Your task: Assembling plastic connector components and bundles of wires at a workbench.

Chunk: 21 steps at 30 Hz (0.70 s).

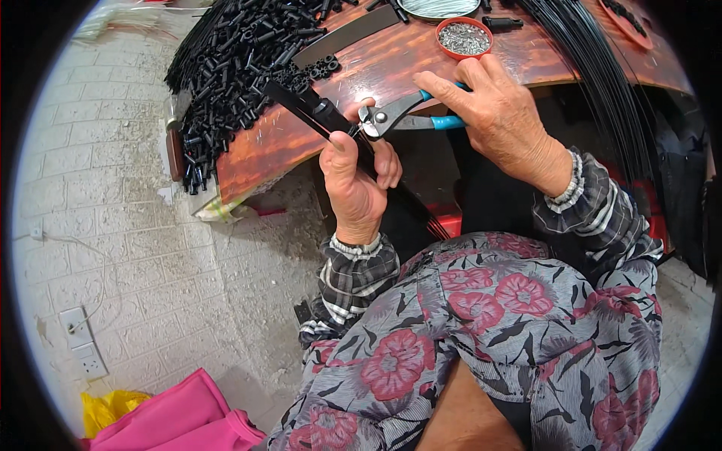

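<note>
left hand (353,192): pinching black fitting (328,116) over table (263,154) edge | right hand (505,113): curled round blue-handled pliers (382,118), fingers partly hidden | pliers' bite: too small to tell | white-filled dish (440,17): cut off above

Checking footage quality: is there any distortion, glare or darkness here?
Head view: the table bows along its front edge, fisheye-style; pale glare marks its glossy top near the red dish; black fills the corners; shadow underneath hides detail; left hand, right hand and pliers look fairly sharp.
</note>
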### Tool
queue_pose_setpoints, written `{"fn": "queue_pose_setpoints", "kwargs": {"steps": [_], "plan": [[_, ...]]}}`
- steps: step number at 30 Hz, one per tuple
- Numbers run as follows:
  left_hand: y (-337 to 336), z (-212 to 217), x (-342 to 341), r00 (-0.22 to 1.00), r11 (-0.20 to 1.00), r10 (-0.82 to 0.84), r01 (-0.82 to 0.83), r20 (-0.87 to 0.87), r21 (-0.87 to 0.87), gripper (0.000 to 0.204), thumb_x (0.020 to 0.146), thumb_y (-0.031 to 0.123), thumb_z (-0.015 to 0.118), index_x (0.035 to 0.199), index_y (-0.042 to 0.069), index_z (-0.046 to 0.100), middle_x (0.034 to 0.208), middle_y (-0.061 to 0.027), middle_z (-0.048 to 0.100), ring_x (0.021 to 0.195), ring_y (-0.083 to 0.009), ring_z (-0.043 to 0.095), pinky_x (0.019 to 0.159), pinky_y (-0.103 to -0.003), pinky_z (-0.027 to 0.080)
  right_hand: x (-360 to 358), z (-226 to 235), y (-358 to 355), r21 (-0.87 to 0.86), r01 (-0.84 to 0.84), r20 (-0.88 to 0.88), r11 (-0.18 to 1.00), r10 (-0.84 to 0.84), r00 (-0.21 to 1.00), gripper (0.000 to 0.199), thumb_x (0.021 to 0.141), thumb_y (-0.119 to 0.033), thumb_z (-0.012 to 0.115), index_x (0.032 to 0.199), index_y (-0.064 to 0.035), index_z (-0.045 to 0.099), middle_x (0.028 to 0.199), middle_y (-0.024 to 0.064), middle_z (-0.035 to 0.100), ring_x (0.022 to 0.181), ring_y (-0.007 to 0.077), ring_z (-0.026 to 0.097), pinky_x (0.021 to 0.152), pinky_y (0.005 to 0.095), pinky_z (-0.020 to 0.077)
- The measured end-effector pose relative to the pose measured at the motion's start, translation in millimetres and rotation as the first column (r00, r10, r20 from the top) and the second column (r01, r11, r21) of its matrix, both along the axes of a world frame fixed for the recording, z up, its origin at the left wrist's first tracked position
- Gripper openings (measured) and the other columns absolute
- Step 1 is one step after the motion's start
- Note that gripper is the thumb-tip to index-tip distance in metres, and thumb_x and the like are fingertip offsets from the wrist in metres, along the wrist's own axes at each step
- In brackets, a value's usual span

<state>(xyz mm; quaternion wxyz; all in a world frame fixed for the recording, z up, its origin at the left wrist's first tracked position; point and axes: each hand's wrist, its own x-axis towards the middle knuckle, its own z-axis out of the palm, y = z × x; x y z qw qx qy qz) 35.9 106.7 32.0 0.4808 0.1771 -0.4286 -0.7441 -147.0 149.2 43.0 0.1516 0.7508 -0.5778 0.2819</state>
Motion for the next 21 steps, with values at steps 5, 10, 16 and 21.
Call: {"fn": "queue_pose_setpoints", "kwargs": {"steps": [5,10,16,21], "plan": [[1,-3,-1,1.000,1.000,0.006,-0.005,0.009,-0.017,0.058,0.085,0.046,0.045,0.119,-0.001,0.042,0.051,-0.0015,0.039,0.040,-0.0088,0.035,0.037,-0.022,0.029,-16,18,-5,-0.059,-0.052,-0.042,0.997,0.049,0.998,0.046,0.059,-0.001,0.063,0.103,-0.0138,0.057,0.077,0.0041,0.052,0.073,0.0231,0.052,0.056,0.0325,0.0435],[13,1,-4,0.998,0.999,0.043,-0.043,-0.051,-0.011,0.065,0.080,0.041,0.057,0.124,-0.001,0.034,0.052,-0.0007,0.040,0.040,-0.0083,0.037,0.036,-0.021,0.029,-43,52,-26,0.180,-0.538,0.146,0.823,0.519,0.842,0.030,0.062,-0.011,0.071,0.088,-0.0030,0.060,0.067,0.0086,0.056,0.059,0.0233,0.056,0.052,0.0311,0.0425],[23,3,-11,0.996,0.999,-0.051,0.051,0.076,0.008,0.055,0.071,0.013,0.070,0.116,-0.006,0.044,0.055,0.0003,0.047,0.040,-0.0064,0.039,0.036,-0.020,0.030,-54,51,-20,0.660,-0.714,0.686,-0.233,-0.200,0.700,0.042,0.058,-0.011,0.075,0.089,0.0089,0.054,0.051,0.0062,0.054,0.037,0.0085,0.049,0.033,0.0197,0.0360],[19,3,-7,0.991,0.994,-0.039,0.051,0.125,-0.097,0.052,0.077,0.023,0.065,0.115,-0.004,0.041,0.046,0.0011,0.034,0.037,-0.0081,0.032,0.036,-0.023,0.026,-43,64,2,0.789,-0.508,0.486,0.345,0.154,0.860,0.042,0.057,-0.006,0.063,0.096,0.0046,0.050,0.064,0.0105,0.054,0.055,0.0187,0.053,0.048,0.0276,0.0415]]}}
